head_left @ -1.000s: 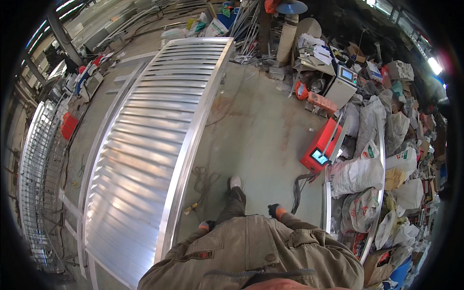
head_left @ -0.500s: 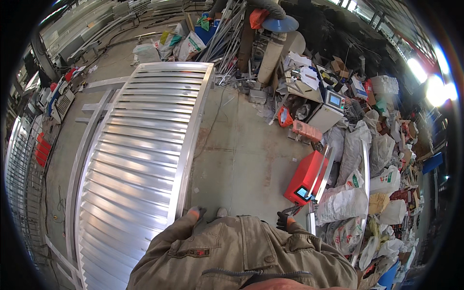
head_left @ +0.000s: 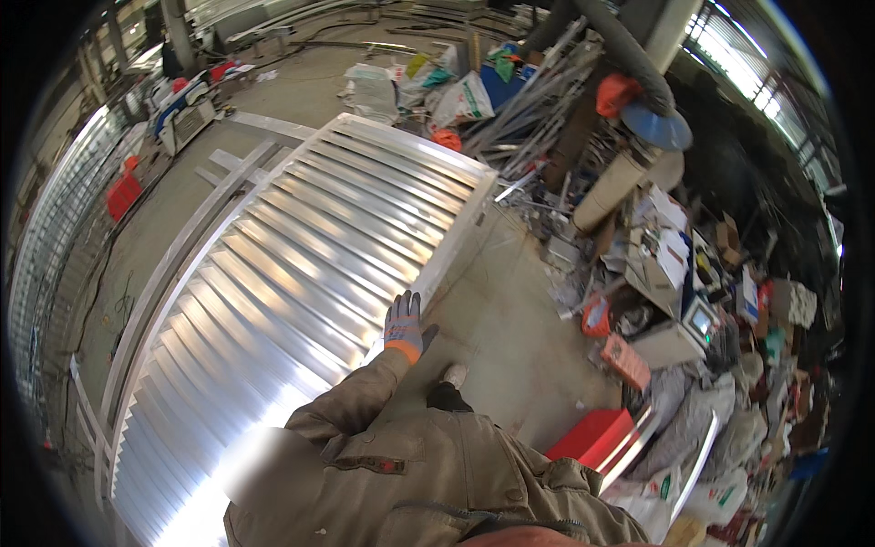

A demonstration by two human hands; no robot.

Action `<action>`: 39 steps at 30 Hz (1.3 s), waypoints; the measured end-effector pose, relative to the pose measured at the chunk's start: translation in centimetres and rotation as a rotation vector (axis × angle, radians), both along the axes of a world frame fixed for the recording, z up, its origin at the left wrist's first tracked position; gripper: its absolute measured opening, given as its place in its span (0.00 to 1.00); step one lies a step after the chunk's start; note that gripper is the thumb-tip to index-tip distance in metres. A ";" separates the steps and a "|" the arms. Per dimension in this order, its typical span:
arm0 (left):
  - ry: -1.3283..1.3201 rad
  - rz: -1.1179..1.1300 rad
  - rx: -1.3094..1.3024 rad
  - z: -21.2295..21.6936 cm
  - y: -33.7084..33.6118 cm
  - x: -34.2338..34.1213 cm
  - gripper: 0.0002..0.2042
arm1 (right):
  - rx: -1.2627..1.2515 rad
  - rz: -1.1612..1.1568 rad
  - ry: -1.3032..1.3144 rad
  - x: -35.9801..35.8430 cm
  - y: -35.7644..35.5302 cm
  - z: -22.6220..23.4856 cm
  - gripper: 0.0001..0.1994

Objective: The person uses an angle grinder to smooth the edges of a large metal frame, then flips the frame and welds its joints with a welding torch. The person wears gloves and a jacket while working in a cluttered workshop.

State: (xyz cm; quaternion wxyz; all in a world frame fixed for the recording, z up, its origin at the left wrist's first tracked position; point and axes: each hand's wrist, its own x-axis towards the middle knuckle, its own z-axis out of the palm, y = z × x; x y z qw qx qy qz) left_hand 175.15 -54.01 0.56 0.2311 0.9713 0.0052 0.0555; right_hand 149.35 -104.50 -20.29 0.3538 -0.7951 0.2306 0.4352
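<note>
A long slatted aluminium louvre panel [head_left: 310, 237] lies on a metal frame [head_left: 173, 246] to my left. My left hand [head_left: 404, 330], in a grey and orange work glove, is stretched over the panel's right side rail. Its fingers are straight and the thumb stands apart, with nothing in its grasp. Whether the palm presses on the rail or hovers just above it, I cannot tell. My right hand is out of sight behind my jacket front. One of my shoes [head_left: 456, 374] shows on the floor beside the panel.
A red machine [head_left: 592, 438] stands at my lower right, with pale metal bars along it. Full sacks [head_left: 684, 428] and scrap crowd the right side. Beyond the panel lie metal offcuts [head_left: 538, 100] and bags. A cluttered bench [head_left: 656, 264] stands at far right.
My left hand has risen from beside the panel onto or over its side rail. The right hand has gone from view. The whole view has turned, shifting the red machine lower.
</note>
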 end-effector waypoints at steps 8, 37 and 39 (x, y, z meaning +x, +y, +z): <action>0.030 0.195 -0.001 -2.1 -4.4 22.4 0.46 | 0.071 0.211 -0.144 31.6 -4.9 -2.4 0.15; 0.753 0.323 0.175 -3.4 -6.9 37.1 0.47 | 0.243 -0.007 0.081 113.6 -11.0 0.8 0.08; 0.756 0.388 0.192 -2.1 -8.0 38.2 0.45 | 0.121 0.192 0.124 118.7 -6.9 0.5 0.07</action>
